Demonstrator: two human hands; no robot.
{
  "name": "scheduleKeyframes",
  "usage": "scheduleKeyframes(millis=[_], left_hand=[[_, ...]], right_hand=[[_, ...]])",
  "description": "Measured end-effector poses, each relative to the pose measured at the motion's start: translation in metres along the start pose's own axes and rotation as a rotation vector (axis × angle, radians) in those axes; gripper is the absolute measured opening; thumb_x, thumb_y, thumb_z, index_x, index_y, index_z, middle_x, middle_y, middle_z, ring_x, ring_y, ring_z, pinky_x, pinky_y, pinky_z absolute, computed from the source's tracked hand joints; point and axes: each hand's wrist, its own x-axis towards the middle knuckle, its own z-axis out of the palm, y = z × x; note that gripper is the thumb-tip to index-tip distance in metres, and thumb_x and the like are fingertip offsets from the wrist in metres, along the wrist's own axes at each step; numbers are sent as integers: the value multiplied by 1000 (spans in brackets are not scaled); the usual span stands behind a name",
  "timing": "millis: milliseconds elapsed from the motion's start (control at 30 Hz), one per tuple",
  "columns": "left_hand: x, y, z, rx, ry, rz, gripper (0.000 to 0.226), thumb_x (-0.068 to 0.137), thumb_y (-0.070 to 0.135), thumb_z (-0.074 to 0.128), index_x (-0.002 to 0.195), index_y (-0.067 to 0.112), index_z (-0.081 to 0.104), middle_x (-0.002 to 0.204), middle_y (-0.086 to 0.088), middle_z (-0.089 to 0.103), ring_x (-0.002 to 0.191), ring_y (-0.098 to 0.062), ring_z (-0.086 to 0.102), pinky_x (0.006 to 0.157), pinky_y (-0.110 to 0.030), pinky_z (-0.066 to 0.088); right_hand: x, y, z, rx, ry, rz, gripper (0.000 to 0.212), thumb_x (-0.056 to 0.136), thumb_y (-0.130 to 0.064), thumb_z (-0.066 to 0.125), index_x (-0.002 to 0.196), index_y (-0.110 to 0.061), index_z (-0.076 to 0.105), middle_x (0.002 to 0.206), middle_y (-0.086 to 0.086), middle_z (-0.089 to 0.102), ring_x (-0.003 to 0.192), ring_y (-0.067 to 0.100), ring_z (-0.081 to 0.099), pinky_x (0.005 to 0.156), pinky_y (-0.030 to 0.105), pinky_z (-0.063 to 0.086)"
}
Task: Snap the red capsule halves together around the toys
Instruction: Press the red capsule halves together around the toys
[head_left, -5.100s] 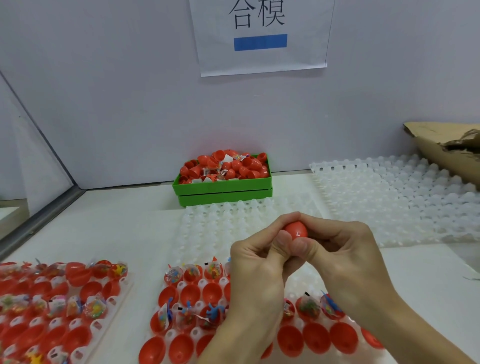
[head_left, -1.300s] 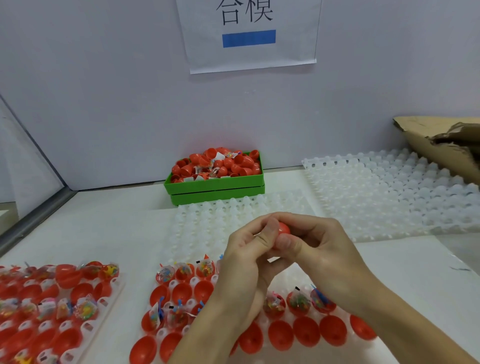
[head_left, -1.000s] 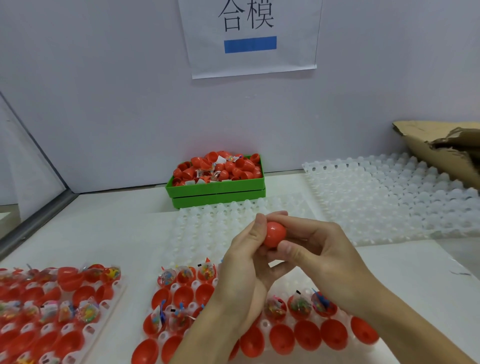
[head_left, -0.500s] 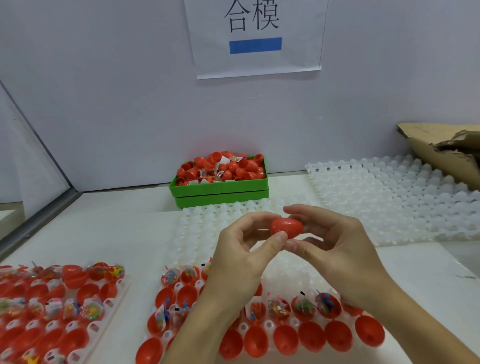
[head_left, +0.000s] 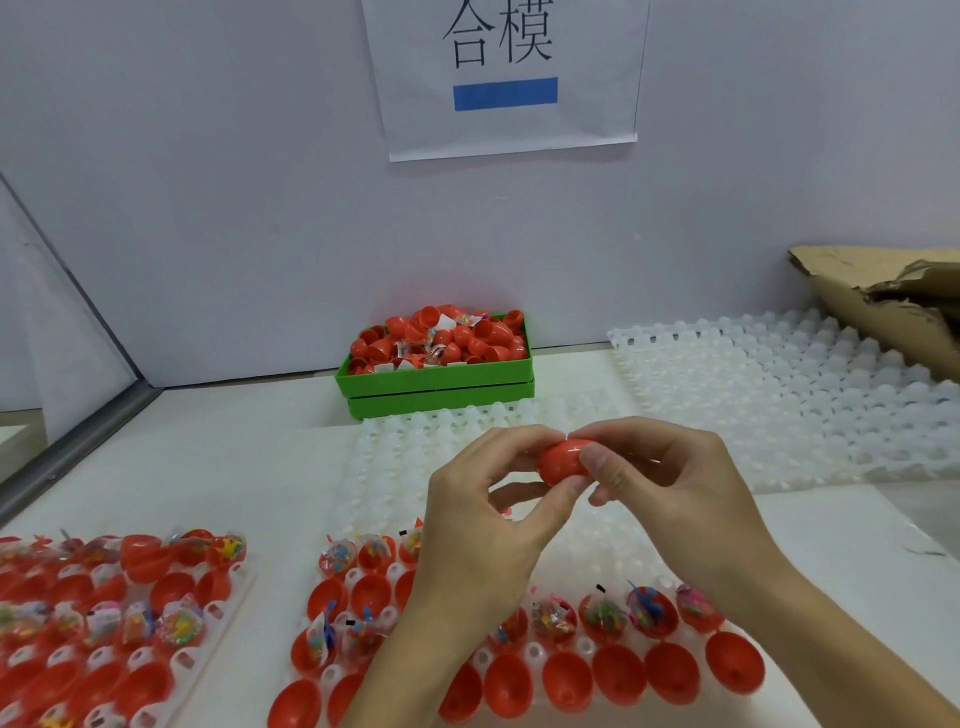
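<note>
Below grip: white tray (head_left: 587, 647), red capsule halves (head_left: 566, 680), bagged toys (head_left: 602, 616). Left hand (head_left: 483, 530), right hand (head_left: 670, 488): fingertips pinching closed red capsule (head_left: 563, 461) above tabletop (head_left: 223, 467). Beyond grip: green bin (head_left: 436, 382), loose capsules.

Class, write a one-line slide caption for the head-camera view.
Both hands, left hand and right hand, pinch a closed red capsule above trays of toy-filled halves.
</note>
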Motion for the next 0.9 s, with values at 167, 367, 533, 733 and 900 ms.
scheduleKeyframes(millis=[167,367,533,733,900], left_hand=[[0,-2,2,148,6,72,16,83,28,72,99,23,71,90,11,70,87,-10,69,71,-15,55],[4,6,5,-371,100,-291,27,84,36,62,90,13,75,79,-10,74,68,-18,72,63,-21,56],[8,15,6,-923,231,-547,35,80,32,62,82,0,76,81,-22,72,68,-22,72,58,-21,57],[9,15,3,-1033,299,-608,40,81,30,61,97,-6,68,87,-26,72,76,-27,75,56,-22,58],[9,14,1,-1032,266,-614,42,85,30,58,108,-5,64,97,-28,72,85,-29,75,60,-22,58]], right_hand=[[0,6,2,14,8,30,19,81,-33,65,80,-18,77,65,3,71,56,8,65,59,16,52],[2,8,-1,239,-35,73,26,85,-35,61,98,-18,74,76,15,69,63,23,63,58,27,52],[3,8,-3,290,-10,99,26,85,-37,63,100,-19,74,77,14,69,65,21,63,58,25,50],[4,9,-2,273,-12,109,22,82,-36,71,97,-22,75,76,11,69,64,20,64,57,25,49],[4,12,-1,241,-14,103,21,85,-33,62,97,-23,75,77,11,70,65,20,65,58,26,50]])
